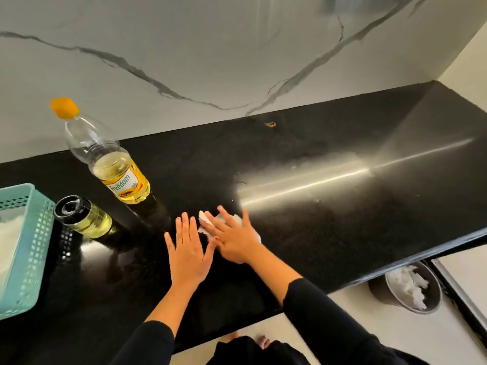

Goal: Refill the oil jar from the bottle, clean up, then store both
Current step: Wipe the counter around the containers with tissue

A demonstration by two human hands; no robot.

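Observation:
A clear plastic oil bottle (116, 169) with an orange cap stands on the black counter (329, 227), about a third full of yellow oil. In front of it, to the left, stands a small glass oil jar (87, 219) with a black lid, full of oil. My right hand (234, 237) lies flat with straight fingers, pressing a white tissue (208, 223) onto the counter. My left hand (188, 251) rests flat on the counter just left of it, fingers spread, holding nothing.
A teal perforated basket (29, 248) with white tissues sits at the counter's left edge. A grey bin (411, 291) with crumpled white tissues stands on the floor below the counter's right front. A marble wall runs behind the counter. A small brown speck (271, 124) lies near the wall.

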